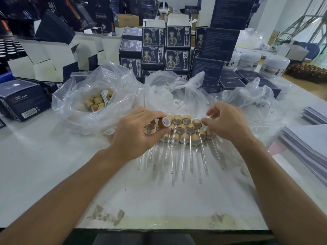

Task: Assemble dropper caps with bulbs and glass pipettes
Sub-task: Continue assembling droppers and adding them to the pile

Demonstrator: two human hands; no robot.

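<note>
My left hand (136, 133) pinches a bamboo dropper cap (163, 122) with its white-lined opening turned toward me. My right hand (228, 121) hovers just right of it with loosely curled fingers; thumb and forefinger are apart and I see nothing between them. Under both hands, several assembled droppers (182, 131) lie in rows, their glass pipettes (183, 161) pointing toward me. One loose cap (109, 132) lies left of my left hand. Behind are three plastic bags: bamboo caps (96, 102), white bulbs (177, 103), and, at the right, faint glass pipettes (256, 114).
Stacks of dark blue cartons (177, 50) and open white-lined boxes (44, 61) wall off the back of the white table (53, 165). White jars (276, 66) stand at the back right. Piles of grey sheets (307, 147) sit at the right edge. A person (163, 11) sits far behind.
</note>
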